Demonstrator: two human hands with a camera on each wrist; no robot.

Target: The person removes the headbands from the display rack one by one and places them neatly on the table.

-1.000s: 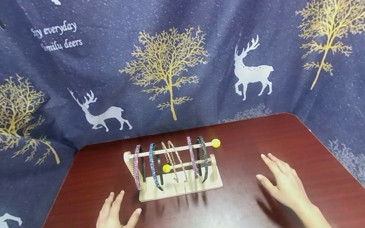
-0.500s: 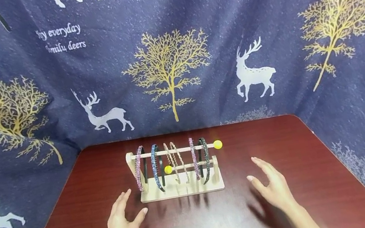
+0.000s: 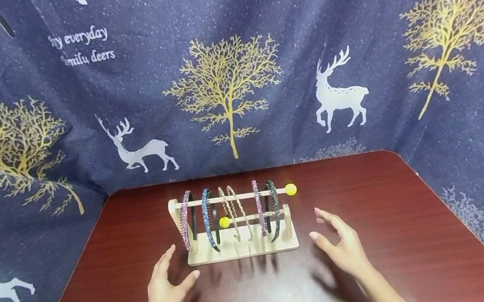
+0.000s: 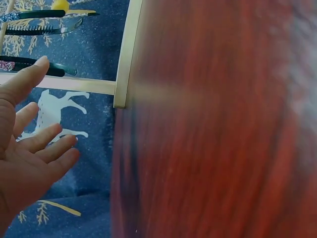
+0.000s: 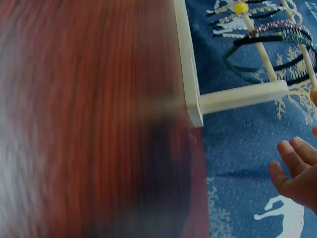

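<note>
1. Near the centre of the head view, a pale wooden stand (image 3: 242, 249) is set on the worktop (image 3: 411, 229); an upper rod (image 3: 246, 195) and a shorter lower rod (image 3: 253, 217) are carried by it.
2. Over the upper rod are hung, from the left of the frame, a pink headband (image 3: 184, 227), a blue headband (image 3: 207, 223), two beaded headbands (image 3: 240, 209), a purple headband (image 3: 260, 211) and a dark green headband (image 3: 277, 210).
3. The left hand (image 3: 164, 294) is held lower left of the stand, just beside it; its fingers are spread, with nothing gripped.
4. The right hand (image 3: 346, 251) is held lower right, apart from the stand; its fingers are slightly bent and parted from the thumb, with nothing gripped.
5. The stand is judged light and rigid, best held by both ends of its base.
6. The headbands are judged light and springy, their decoration easily scuffed; each is best pinched at the crown.
</note>
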